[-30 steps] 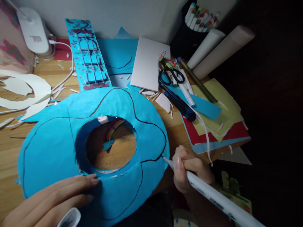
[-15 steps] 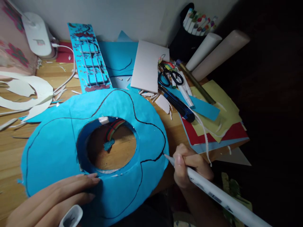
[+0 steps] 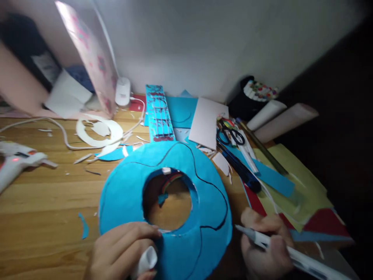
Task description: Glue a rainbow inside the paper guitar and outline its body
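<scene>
A blue ring-shaped piece (image 3: 122,194) with a wide round hole lies on the table, with a wavy black line drawn over its top. My left hand (image 3: 122,251) rests on its near side by the hole, a white marker cap (image 3: 148,258) tucked in the curled fingers. My right hand (image 3: 266,243), at the right edge of the ring, is closed around a white marker (image 3: 309,264). The marker's tip is just off the ring's edge, not touching the line. Through the hole, a small rainbow piece with a blue cloud (image 3: 163,198) shows.
A blue decorated strip with strings (image 3: 159,112) lies behind the ring. Scissors (image 3: 231,134), a utility knife (image 3: 240,167) and coloured sheets (image 3: 303,182) lie to the right. A glue gun (image 3: 21,159) is at left. A black marker holder (image 3: 244,101) stands at the back.
The view has swung left and up, bringing the glue gun into sight. The marker tip has come away from the black line to beyond the ring's right edge.
</scene>
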`<state>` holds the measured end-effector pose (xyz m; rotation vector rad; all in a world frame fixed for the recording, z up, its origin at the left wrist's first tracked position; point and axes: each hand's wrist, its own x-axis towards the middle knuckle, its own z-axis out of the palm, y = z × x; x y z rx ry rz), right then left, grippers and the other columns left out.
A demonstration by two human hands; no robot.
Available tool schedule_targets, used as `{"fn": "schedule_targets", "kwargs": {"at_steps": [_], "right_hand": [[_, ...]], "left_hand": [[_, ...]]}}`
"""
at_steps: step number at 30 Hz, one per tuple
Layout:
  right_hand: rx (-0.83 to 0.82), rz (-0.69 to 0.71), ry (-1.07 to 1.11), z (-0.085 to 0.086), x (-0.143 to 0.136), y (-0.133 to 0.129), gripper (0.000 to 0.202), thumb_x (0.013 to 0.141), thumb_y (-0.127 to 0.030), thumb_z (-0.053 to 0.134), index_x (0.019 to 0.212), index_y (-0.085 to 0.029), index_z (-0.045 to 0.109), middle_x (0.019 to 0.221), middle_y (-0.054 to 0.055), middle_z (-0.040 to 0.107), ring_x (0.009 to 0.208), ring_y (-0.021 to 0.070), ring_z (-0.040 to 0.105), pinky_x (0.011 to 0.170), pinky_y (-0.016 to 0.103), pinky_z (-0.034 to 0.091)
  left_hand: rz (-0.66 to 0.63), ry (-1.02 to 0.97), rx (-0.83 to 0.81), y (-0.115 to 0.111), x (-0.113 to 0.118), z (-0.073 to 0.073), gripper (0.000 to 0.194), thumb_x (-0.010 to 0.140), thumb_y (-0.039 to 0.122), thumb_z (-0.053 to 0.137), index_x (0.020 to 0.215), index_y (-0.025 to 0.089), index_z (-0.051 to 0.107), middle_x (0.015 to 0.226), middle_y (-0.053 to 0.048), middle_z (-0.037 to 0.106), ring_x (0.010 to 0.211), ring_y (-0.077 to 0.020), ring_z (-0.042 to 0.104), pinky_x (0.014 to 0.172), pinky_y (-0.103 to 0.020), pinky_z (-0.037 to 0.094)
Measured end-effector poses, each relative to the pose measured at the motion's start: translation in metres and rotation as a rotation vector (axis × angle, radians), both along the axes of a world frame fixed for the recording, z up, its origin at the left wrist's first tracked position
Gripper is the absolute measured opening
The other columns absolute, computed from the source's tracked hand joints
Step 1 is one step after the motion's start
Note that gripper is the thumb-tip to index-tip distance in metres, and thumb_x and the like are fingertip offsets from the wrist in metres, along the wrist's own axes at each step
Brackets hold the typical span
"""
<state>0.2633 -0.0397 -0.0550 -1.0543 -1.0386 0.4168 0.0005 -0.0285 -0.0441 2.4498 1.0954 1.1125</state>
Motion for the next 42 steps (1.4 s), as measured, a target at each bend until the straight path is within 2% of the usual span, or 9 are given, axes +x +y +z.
{"fn": "schedule_targets", "kwargs": {"at_steps": [3, 7, 12, 17, 22, 30, 37, 40, 42], "right_hand": [[-0.166, 0.149, 0.064, 0.02, 0.007, 0.017, 0.028, 0.081, -0.038, 0.063, 0.064, -0.02, 0.05, 0.049, -0.007, 0.031, 0.042, 0.0081, 0.031, 0.037, 0.021, 0.027], [-0.194, 0.525, -0.061, 0.044, -0.005, 0.052, 0.027, 0.075, -0.048, 0.069, 0.081, -0.025, 0.055, 0.056, -0.005, 0.043, 0.049, 0.0119, 0.043, 0.042, 0.022, 0.035], [-0.402, 0.835, -0.363, 0.063, -0.065, 0.098, 0.019, 0.083, -0.039, 0.062, 0.094, -0.026, 0.054, 0.077, 0.0, 0.054, 0.063, 0.0138, 0.052, 0.052, 0.024, 0.042], [-0.481, 1.079, -0.446, 0.063, -0.129, 0.128, 0.01, 0.083, -0.028, 0.057, 0.089, -0.021, 0.054, 0.073, -0.002, 0.052, 0.059, 0.0098, 0.047, 0.049, 0.021, 0.038], [-0.424, 1.122, -0.531, 0.046, -0.149, 0.125, 0.01, 0.077, -0.02, 0.058, 0.085, -0.021, 0.052, 0.073, -0.002, 0.054, 0.059, 0.0106, 0.048, 0.049, 0.022, 0.038], [-0.373, 0.801, -0.6, 0.035, -0.142, 0.11, 0.011, 0.077, -0.02, 0.056, 0.08, -0.025, 0.048, 0.074, 0.001, 0.056, 0.061, 0.0179, 0.052, 0.053, 0.031, 0.042], [-0.366, 0.756, -0.689, 0.028, -0.147, 0.111, 0.017, 0.071, -0.016, 0.059, 0.077, -0.026, 0.046, 0.071, 0.0, 0.058, 0.059, 0.0187, 0.055, 0.051, 0.031, 0.044], [-0.403, 0.795, -0.651, 0.042, -0.144, 0.115, 0.011, 0.073, -0.019, 0.059, 0.078, -0.024, 0.05, 0.069, -0.001, 0.058, 0.055, 0.0142, 0.052, 0.046, 0.026, 0.042], [-0.469, 0.833, -0.612, 0.07, -0.136, 0.119, 0.005, 0.077, -0.025, 0.057, 0.079, -0.022, 0.054, 0.066, -0.002, 0.056, 0.052, 0.0115, 0.05, 0.043, 0.023, 0.04]], "left_hand": [[-0.118, -0.093, 0.105, 0.007, 0.005, -0.003, 0.031, 0.094, 0.039, 0.039, 0.08, 0.017, 0.058, 0.075, -0.004, 0.072, 0.07, -0.0122, 0.068, 0.068, -0.018, 0.055], [-0.147, -0.08, 0.073, 0.011, 0.0, 0.006, 0.031, 0.094, 0.036, 0.039, 0.082, 0.015, 0.058, 0.078, -0.005, 0.073, 0.074, -0.0128, 0.07, 0.072, -0.019, 0.056], [0.012, -0.069, 0.058, 0.003, -0.025, 0.021, 0.026, 0.093, 0.034, 0.041, 0.084, 0.016, 0.058, 0.099, -0.01, 0.072, 0.097, -0.015, 0.067, 0.091, -0.024, 0.051], [0.144, -0.066, 0.062, -0.007, -0.053, 0.009, 0.016, 0.089, 0.027, 0.045, 0.087, 0.017, 0.057, 0.104, -0.008, 0.071, 0.097, -0.0138, 0.067, 0.089, -0.022, 0.052], [0.141, -0.088, -0.035, -0.013, -0.068, -0.004, 0.013, 0.086, 0.025, 0.048, 0.09, 0.018, 0.058, 0.109, -0.008, 0.069, 0.099, -0.0144, 0.066, 0.084, -0.021, 0.054], [0.158, -0.241, -0.141, -0.011, -0.064, -0.004, 0.017, 0.09, 0.029, 0.043, 0.092, 0.02, 0.058, 0.103, -0.003, 0.071, 0.097, -0.0115, 0.066, 0.084, -0.018, 0.051], [0.148, -0.364, -0.133, -0.01, -0.061, -0.015, 0.022, 0.091, 0.033, 0.041, 0.086, 0.019, 0.057, 0.096, -0.004, 0.071, 0.092, -0.0112, 0.066, 0.08, -0.017, 0.05], [0.14, -0.345, -0.175, -0.012, -0.064, -0.015, 0.022, 0.092, 0.033, 0.04, 0.088, 0.019, 0.057, 0.095, -0.003, 0.07, 0.091, -0.0109, 0.066, 0.079, -0.018, 0.05], [0.114, -0.318, -0.224, -0.015, -0.066, -0.013, 0.019, 0.091, 0.03, 0.042, 0.092, 0.02, 0.058, 0.099, -0.003, 0.07, 0.096, -0.0117, 0.065, 0.082, -0.019, 0.05]]}}
